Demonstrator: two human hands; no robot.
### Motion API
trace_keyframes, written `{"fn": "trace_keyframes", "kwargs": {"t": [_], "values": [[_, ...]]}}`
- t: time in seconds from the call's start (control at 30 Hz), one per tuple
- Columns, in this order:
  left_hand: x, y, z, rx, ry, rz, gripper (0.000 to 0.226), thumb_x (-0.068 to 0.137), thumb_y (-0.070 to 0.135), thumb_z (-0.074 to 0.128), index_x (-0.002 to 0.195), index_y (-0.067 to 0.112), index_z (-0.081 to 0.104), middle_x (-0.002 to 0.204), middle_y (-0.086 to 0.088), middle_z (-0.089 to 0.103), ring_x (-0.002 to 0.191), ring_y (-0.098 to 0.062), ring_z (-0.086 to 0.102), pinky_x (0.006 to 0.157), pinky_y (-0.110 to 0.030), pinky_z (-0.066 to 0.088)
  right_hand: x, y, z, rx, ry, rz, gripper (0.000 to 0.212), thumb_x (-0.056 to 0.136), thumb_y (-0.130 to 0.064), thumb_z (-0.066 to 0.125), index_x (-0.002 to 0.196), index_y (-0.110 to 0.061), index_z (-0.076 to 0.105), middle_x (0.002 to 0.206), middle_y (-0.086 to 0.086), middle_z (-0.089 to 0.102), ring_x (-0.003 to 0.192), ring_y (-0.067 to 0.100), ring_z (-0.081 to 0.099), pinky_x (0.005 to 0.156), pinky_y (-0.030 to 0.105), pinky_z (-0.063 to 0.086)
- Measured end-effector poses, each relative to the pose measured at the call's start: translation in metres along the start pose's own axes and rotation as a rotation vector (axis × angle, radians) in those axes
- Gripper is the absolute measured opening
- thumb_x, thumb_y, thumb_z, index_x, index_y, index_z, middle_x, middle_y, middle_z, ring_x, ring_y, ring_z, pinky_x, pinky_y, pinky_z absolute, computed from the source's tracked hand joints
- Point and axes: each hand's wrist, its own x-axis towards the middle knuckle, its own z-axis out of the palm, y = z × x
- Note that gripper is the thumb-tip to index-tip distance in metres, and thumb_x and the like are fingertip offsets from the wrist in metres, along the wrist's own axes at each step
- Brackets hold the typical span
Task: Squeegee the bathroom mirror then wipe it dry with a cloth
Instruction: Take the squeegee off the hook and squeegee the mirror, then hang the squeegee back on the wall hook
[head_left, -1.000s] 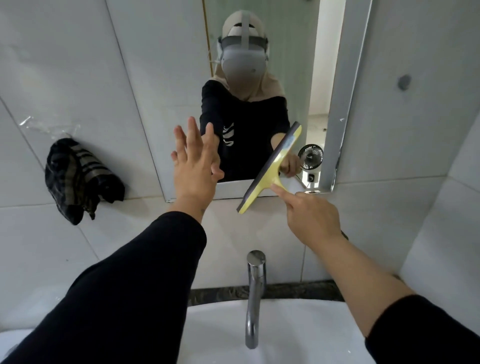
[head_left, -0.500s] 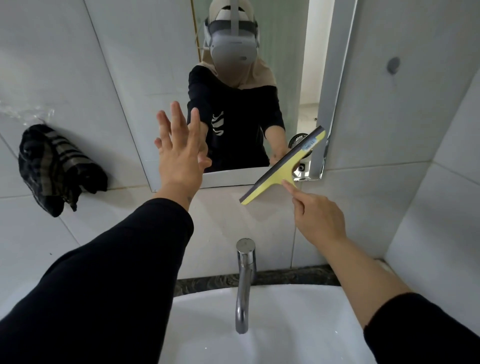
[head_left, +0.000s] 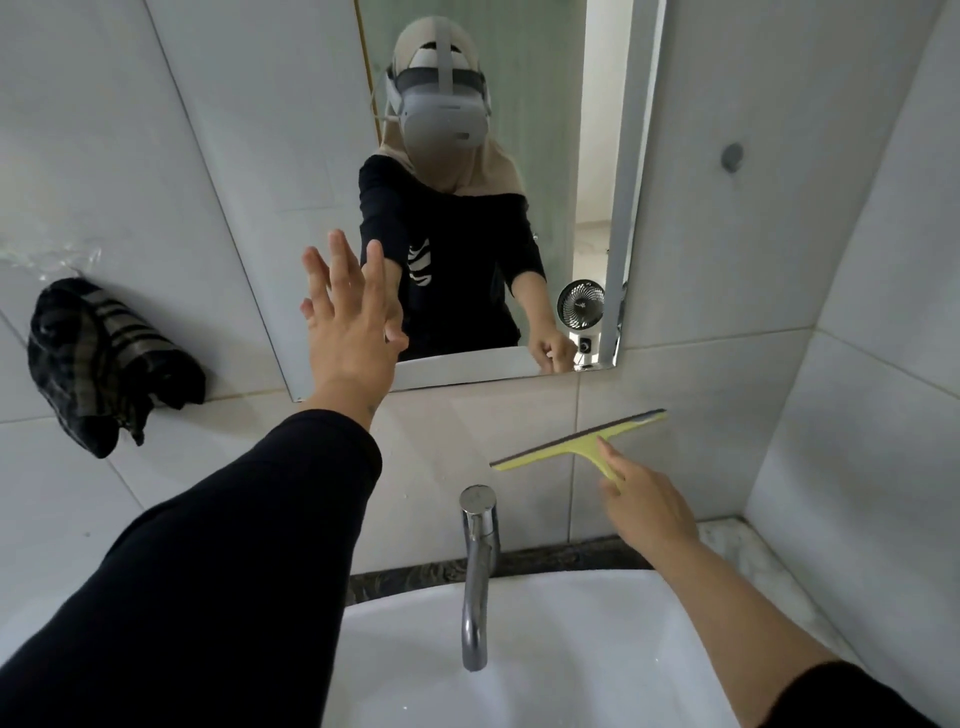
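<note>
The squeegee (head_left: 579, 440) is pale yellow-green with a dark grey blade strip along its top edge; the right grip (head_left: 647, 506) closes on its yellow handle. Far to the left of the left grip (head_left: 353, 322), a cloth (head_left: 104, 358) is black with a plaid of olive and pale grey stripes. Both sleeves (head_left: 234, 545) are plain black. Between the grips and lower, the tap (head_left: 478, 566) is shiny silver and the basin (head_left: 571, 649) is white. Behind the basin runs a dark, mottled stone tabletop (head_left: 410, 574). The wall tiles (head_left: 727, 322) are plain light grey. In the mirror (head_left: 291, 156), above the grips, the reflected top is black with a white striped mark, the headscarf beige, the headset grey, and a small fan black and white.
</note>
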Motion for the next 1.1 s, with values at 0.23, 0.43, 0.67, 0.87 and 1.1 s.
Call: {"fn": "trace_keyframes", "kwargs": {"t": [0.23,0.43,0.67,0.87,1.1], "values": [[-0.04,0.07,-0.004,-0.161,-0.115,0.214,0.088,0.088,0.039,0.061,0.152,0.03,0.001,0.16,-0.004,-0.013,0.146,-0.028,-0.014,0.116,-0.06,0.005,-0.009,-0.014,-0.085,-0.294,-0.155,0.001,0.018,0.085,-0.034,0.062,0.098,-0.022,0.064,0.109,0.002,0.063,0.102,0.024,0.06,0.081,0.031,0.046],[-0.069,0.157,-0.01,-0.283,-0.301,0.664,0.069,0.091,0.044,0.052,0.149,0.036,0.016,0.159,-0.001,0.017,0.148,-0.021,-0.002,0.117,-0.048,0.001,-0.025,-0.046,-0.159,-0.745,-0.014,-0.199,0.02,0.079,-0.047,0.068,0.097,-0.037,0.069,0.105,-0.011,0.066,0.108,0.015,0.057,0.094,0.04,0.03],[-0.052,0.184,-0.014,-0.207,0.068,0.844,0.07,0.073,0.03,0.078,0.137,0.027,0.049,0.093,-0.002,0.066,0.092,-0.025,0.067,0.105,-0.054,0.034,-0.023,-0.051,-0.223,-0.734,0.174,-0.368,0.014,0.075,-0.051,0.069,0.081,-0.039,0.067,0.088,-0.014,0.064,0.105,0.013,0.053,0.101,0.047,0.019],[-0.039,0.203,-0.016,-0.177,0.099,0.767,0.067,0.079,0.034,0.07,0.14,0.034,0.042,0.082,0.004,0.059,0.076,-0.023,0.058,0.089,-0.035,0.032,-0.003,-0.042,-0.248,-0.653,0.247,-0.305,0.068,0.066,-0.064,0.07,0.128,-0.042,0.051,0.144,0.007,0.033,0.138,0.029,0.016,0.113,0.055,-0.005],[-0.042,0.236,-0.004,-0.159,0.069,0.525,0.072,0.075,0.028,0.074,0.139,0.033,0.041,0.082,0.005,0.061,0.075,-0.022,0.06,0.081,-0.036,0.028,0.03,-0.048,-0.245,0.257,0.547,0.06,0.098,0.084,-0.034,0.067,0.151,-0.025,-0.003,0.152,0.017,0.02,0.136,0.038,0.029,0.108,0.047,0.035]]}}
